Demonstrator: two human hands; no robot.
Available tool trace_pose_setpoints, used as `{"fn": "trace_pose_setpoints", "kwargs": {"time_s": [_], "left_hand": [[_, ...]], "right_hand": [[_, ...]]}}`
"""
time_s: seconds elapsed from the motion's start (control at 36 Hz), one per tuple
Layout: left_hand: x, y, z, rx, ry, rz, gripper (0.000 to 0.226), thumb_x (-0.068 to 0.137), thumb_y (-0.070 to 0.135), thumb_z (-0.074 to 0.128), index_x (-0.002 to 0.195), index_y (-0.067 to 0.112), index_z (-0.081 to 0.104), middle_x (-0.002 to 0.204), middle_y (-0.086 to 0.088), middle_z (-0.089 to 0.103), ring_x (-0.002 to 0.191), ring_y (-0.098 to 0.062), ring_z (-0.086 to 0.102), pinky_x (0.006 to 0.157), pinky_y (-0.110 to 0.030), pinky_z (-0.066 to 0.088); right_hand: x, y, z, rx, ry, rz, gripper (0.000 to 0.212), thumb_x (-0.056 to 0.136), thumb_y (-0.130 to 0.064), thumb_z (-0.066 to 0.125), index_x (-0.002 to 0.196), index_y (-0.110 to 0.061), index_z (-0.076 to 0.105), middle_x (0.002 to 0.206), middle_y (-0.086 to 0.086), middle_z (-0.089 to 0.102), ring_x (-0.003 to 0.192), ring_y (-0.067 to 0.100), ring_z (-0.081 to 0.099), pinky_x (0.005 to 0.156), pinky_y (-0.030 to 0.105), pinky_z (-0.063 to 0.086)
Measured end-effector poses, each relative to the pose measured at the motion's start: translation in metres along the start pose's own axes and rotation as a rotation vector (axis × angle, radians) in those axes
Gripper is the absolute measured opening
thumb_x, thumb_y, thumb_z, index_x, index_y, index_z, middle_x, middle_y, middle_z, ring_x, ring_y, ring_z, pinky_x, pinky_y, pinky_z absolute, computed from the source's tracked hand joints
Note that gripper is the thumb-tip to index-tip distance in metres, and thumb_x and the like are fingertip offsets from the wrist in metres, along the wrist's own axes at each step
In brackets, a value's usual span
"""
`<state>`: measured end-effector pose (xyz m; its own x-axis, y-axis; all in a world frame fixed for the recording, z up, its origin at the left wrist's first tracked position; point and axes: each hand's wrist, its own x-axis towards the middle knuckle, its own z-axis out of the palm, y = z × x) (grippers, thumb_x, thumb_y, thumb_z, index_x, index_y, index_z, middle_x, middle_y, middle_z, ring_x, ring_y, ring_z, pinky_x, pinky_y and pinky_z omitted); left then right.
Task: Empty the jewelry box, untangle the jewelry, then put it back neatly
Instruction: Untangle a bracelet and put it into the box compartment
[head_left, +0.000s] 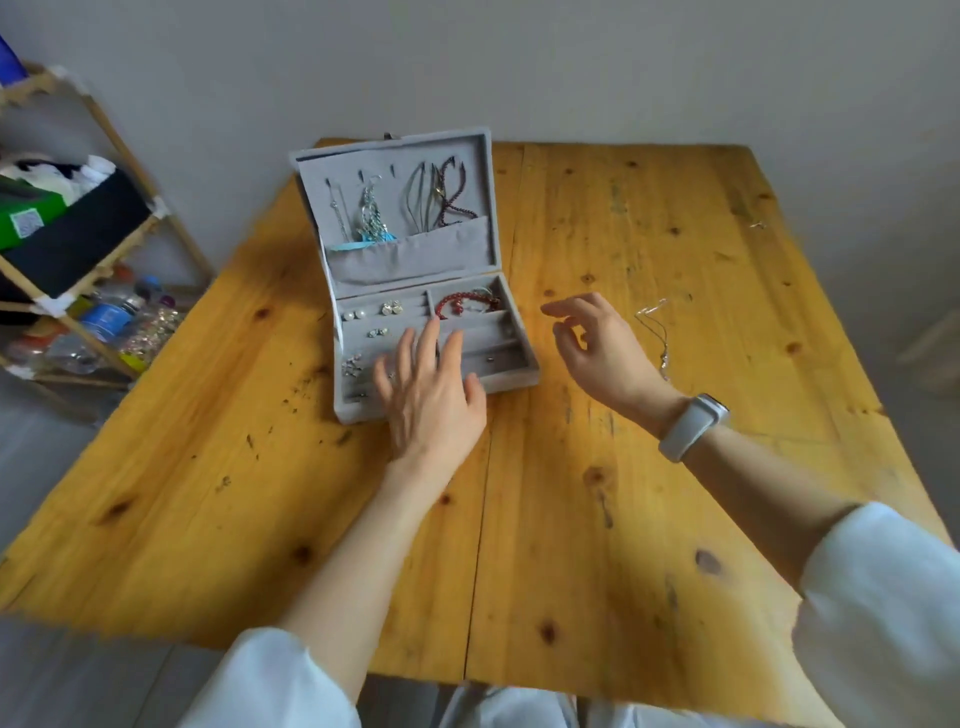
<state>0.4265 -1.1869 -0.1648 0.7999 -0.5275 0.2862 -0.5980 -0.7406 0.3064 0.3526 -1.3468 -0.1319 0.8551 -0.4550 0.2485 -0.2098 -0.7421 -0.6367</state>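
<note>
The left hand (431, 395) rests spread-fingered on the open jewelry box (410, 280) mid-table, the right hand (597, 348) loosely curled, seemingly empty, beside a thin, tangle-prone silver chain (655, 332) best pinched lightly.

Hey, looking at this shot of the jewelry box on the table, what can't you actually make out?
1. Head view: the left hand covers the front compartments of the jewelry box.
2. The earrings are too small to identify.
3. The lid pocket hides the lower ends of the hanging necklaces.
4. The silver chain beside the right hand is thin; tangles unclear.
</note>
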Motion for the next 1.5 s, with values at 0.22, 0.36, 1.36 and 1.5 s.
{"fn": "trace_pose_setpoints", "kwargs": {"time_s": [0.22,0.36,1.36,1.5], "left_hand": [[-0.073,0.1,0.022,-0.294,-0.041,0.282,0.037,0.081,0.018,0.059,0.118,0.01,0.059,0.129,-0.009,0.054,0.124,-0.027,0.045,0.099,-0.048,0.035],[-0.095,0.131,0.049,-0.206,-0.259,0.345,0.046,0.091,0.035,0.044,0.135,0.022,0.043,0.148,0.001,0.032,0.139,-0.018,0.019,0.111,-0.046,0.01],[-0.09,0.179,0.075,-0.252,-0.241,0.39,0.014,0.089,0.03,0.056,0.091,0.019,0.064,0.107,0.002,0.05,0.105,-0.017,0.039,0.082,-0.031,0.02],[-0.075,0.162,0.056,-0.61,-0.37,0.276,0.009,0.091,0.014,0.053,0.091,0.007,0.059,0.099,-0.002,0.052,0.092,-0.018,0.05,0.08,-0.026,0.038]], "right_hand": [[-0.111,0.032,-0.06,0.161,0.197,0.176,0.023,0.089,-0.004,0.049,0.101,-0.017,0.064,0.084,-0.005,0.066,0.068,-0.006,0.055,0.06,0.005,0.036],[-0.166,0.067,-0.085,0.052,0.293,0.305,0.024,0.089,-0.004,0.049,0.104,-0.016,0.064,0.087,-0.002,0.064,0.076,0.009,0.055,0.063,0.008,0.037],[-0.205,0.125,-0.08,-0.19,0.399,0.481,0.009,0.09,-0.01,0.05,0.086,-0.017,0.053,0.085,-0.003,0.051,0.079,0.016,0.044,0.071,0.032,0.039],[-0.203,0.118,-0.08,-0.208,0.345,0.459,0.008,0.092,-0.013,0.048,0.092,-0.014,0.056,0.089,-0.001,0.053,0.083,0.016,0.044,0.074,0.034,0.041]]}}
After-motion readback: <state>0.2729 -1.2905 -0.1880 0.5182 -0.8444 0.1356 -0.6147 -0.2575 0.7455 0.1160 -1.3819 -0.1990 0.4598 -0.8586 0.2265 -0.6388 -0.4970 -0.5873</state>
